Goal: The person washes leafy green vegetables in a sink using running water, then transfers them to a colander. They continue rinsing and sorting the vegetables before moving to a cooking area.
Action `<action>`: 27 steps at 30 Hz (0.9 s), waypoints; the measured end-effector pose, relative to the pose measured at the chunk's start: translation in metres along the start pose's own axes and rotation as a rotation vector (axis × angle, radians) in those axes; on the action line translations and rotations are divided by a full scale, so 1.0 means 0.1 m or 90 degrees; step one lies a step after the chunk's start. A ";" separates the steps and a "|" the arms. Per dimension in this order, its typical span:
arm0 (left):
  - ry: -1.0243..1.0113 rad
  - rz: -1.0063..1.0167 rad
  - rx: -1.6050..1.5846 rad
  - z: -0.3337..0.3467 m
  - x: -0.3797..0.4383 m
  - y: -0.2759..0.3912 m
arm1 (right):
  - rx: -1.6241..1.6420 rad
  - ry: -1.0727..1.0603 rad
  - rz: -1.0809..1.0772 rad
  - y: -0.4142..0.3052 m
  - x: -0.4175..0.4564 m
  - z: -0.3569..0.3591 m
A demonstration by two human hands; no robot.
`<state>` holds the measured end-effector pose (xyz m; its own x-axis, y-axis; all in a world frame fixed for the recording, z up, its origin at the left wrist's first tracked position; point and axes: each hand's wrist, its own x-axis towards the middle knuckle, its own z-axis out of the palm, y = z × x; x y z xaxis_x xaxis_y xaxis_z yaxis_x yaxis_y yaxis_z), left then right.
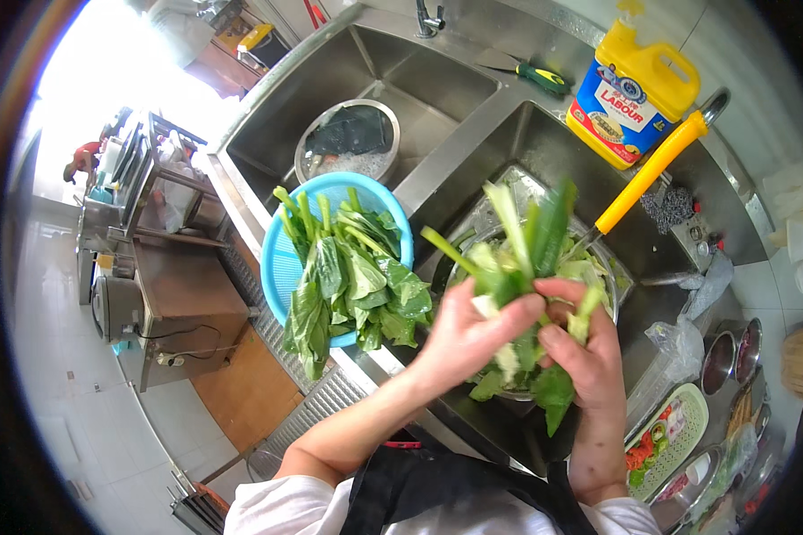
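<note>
Both hands are over the right basin of a steel double sink. My left hand (475, 328) grips a bunch of leafy green stalks (508, 267), which stick up past its fingers and look blurred. Close beside it, my right hand (575, 341) pinches a pale green stem (582, 314) between thumb and fingers. Beneath them sits a round metal bowl, partly hidden, with more leaves (592, 271) in it. A blue plastic colander (274, 287), heaped with wet leafy greens (361, 267), rests at the left on the sink's edge and divider.
The left basin holds a round metal pan (395, 144) with a dark item in sudsy water. A yellow detergent jug (642, 100), a green-handled knife (542, 77) and a yellow hose (649, 174) are along the back. A green basket (689, 408) of cut vegetables stands at the right.
</note>
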<state>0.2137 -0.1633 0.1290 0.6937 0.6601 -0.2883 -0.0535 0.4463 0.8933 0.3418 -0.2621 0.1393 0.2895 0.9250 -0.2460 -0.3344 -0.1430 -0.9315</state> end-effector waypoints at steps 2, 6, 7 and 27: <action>0.066 0.033 0.080 -0.24 -0.15 0.37 | -0.016 -0.059 -0.014 -0.26 0.18 0.36; 0.204 0.062 0.093 -0.66 -0.25 0.84 | 0.027 -0.127 -0.056 -0.30 0.62 0.82; 0.215 0.035 0.084 -0.78 -0.28 0.92 | 0.008 -0.127 -0.097 -0.19 0.77 0.93; 0.351 0.198 0.919 -1.68 -0.38 0.55 | -0.436 0.181 -0.284 1.12 1.04 0.28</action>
<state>0.0638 -0.0624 0.1309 0.4329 0.8864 0.1641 0.7876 -0.4605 0.4095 0.3091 -0.1718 0.0165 0.5093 0.8350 0.2080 0.4515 -0.0535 -0.8907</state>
